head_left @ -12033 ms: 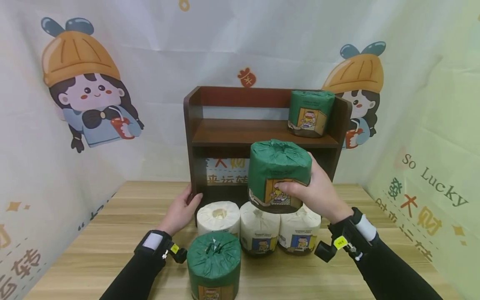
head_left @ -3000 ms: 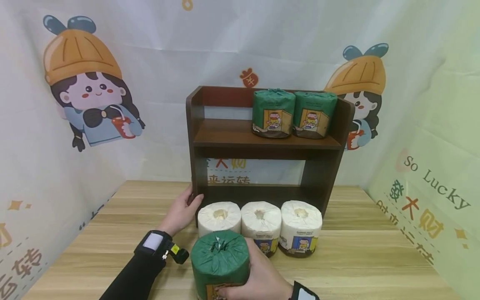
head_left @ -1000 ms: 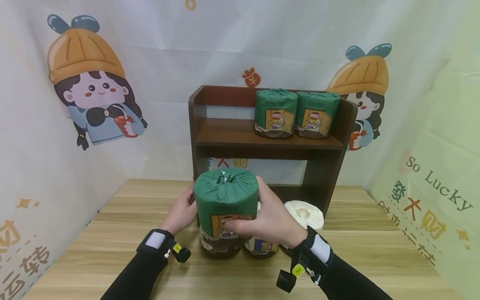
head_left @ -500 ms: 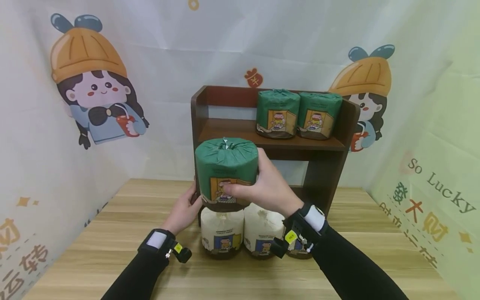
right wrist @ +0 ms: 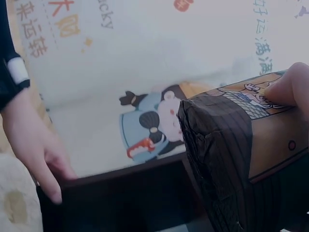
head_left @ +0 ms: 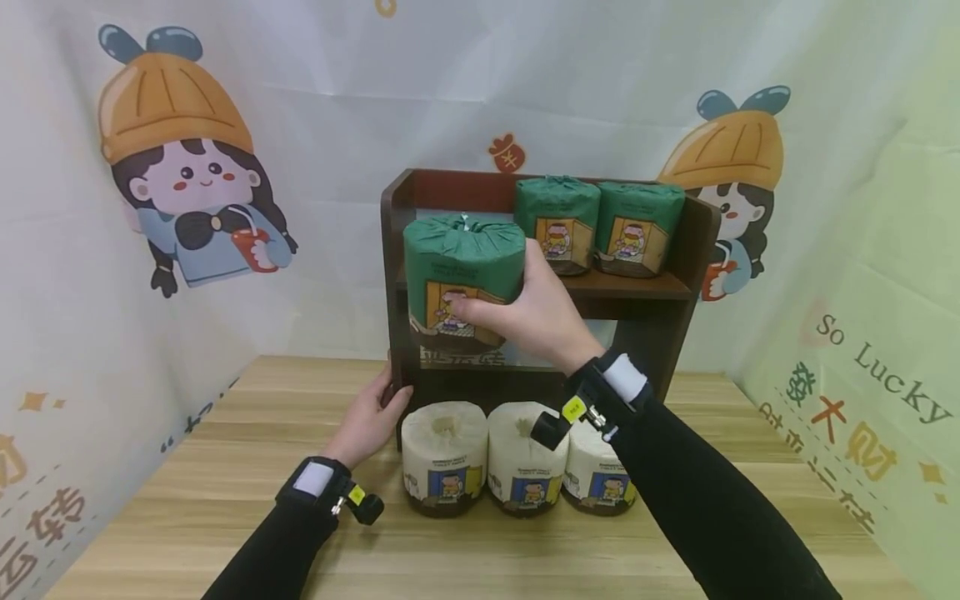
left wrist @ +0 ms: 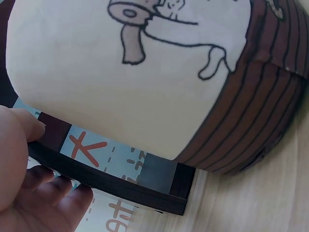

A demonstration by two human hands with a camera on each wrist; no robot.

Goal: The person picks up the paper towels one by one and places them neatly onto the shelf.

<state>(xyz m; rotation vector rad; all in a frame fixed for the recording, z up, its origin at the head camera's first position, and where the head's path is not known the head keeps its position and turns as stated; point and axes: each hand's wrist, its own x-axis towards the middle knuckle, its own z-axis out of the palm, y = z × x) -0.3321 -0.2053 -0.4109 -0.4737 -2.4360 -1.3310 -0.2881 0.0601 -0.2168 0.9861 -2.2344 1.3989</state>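
Observation:
My right hand grips a green-wrapped toilet paper roll, thumb across its printed picture. That roll is upright in front of the left part of the upper shelf. In the right wrist view, its dark base overlaps the brown wooden shelf unit. My left hand holds the left side panel of this shelf unit low down. The left wrist view shows the thumb on one face of the panel and fingers on the other. Two green toilet paper rolls, one middle and one right, stand side by side on the upper shelf.
Three white-wrapped toilet paper rolls, left, middle and right, stand in a row on the wooden table, before the lower shelf. A printed cloth hangs behind and along both sides.
The green roll held earlier now stands on the upper shelf. My right hand has since taken the front green roll and raised it from the table to shelf height. My left hand stays put.

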